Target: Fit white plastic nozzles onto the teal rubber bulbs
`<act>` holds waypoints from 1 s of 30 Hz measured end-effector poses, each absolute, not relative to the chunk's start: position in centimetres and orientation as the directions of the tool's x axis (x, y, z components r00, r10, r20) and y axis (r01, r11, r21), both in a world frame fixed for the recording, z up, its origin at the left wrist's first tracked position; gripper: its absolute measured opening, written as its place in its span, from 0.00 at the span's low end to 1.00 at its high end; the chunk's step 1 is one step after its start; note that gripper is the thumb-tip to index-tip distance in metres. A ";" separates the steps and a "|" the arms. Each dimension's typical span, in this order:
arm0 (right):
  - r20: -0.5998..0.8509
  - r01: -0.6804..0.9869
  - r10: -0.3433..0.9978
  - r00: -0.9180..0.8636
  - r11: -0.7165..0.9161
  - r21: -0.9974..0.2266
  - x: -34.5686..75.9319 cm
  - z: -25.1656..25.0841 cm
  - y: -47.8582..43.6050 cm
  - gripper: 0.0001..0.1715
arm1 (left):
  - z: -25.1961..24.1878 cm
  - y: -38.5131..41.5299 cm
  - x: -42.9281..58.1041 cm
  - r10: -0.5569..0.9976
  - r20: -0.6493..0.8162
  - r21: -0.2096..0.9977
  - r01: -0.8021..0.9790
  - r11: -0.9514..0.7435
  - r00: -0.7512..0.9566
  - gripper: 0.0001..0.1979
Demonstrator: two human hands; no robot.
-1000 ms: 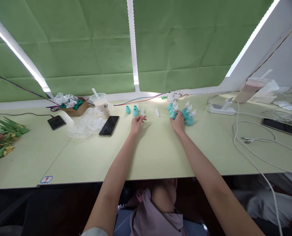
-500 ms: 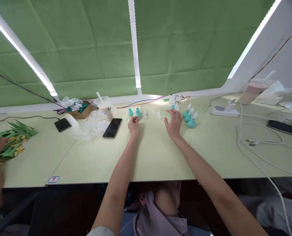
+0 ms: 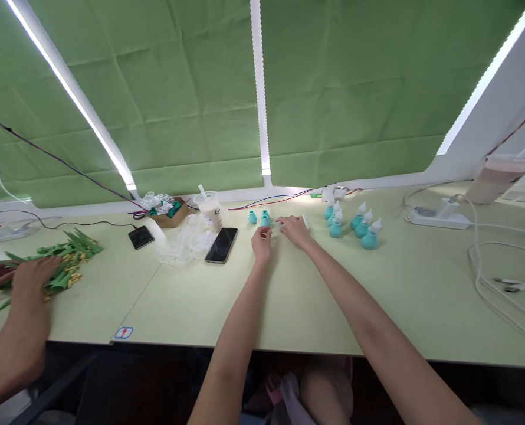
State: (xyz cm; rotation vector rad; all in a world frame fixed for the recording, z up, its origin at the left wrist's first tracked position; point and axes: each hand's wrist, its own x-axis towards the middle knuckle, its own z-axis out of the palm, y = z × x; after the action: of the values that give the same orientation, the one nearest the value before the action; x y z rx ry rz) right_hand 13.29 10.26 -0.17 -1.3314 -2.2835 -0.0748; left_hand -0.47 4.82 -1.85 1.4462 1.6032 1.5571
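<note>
My left hand (image 3: 262,245) rests on the table with its fingers curled into a pinch; what they hold, if anything, is hidden. Just behind it stand teal squeeze bulbs (image 3: 252,218) without tips, the nearest close to my fingertips. My right hand (image 3: 294,230) is beside the left, palm down, its thumb and forefinger closing at a small white nozzle tip (image 3: 278,226). More white tips (image 3: 305,222) show partly behind that hand. To its right, several teal bulbs with white tips fitted (image 3: 369,238) stand upright in two groups.
A phone (image 3: 222,245), a crumpled clear bag (image 3: 185,239) and a drink cup (image 3: 209,211) lie left of my hands. A cardboard box (image 3: 174,217) stands behind. At the far left, another person's hands (image 3: 35,274) handle green leafy pieces. A power strip (image 3: 439,220) and white cables are right.
My right hand has moved left, away from the tipped bulbs, to the white tips beside my left hand. The view has shifted, and the other person's hands show more fully.
</note>
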 end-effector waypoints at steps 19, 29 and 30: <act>0.408 0.836 0.890 -0.202 0.374 -0.402 18.4 -1.8 6.4 0.20 | -2.1 4.8 0.8 0.971 0.233 0.875 0.449 -0.181 -0.062 0.14; 0.336 0.918 0.917 -0.213 0.306 -0.252 16.1 -2.5 7.3 0.14 | -2.2 4.8 0.9 0.978 0.209 0.819 0.549 -0.166 -0.016 0.14; 0.339 0.922 0.918 -0.205 0.297 -0.248 15.9 -2.6 7.4 0.14 | -2.2 4.8 0.9 0.978 0.207 0.820 0.550 -0.161 -0.022 0.14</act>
State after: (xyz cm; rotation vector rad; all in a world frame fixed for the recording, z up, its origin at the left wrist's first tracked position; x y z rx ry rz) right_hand 15.95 7.42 -2.62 -1.6444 -2.1526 -0.0124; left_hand 0.93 4.81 -2.16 1.7463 1.5947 1.0873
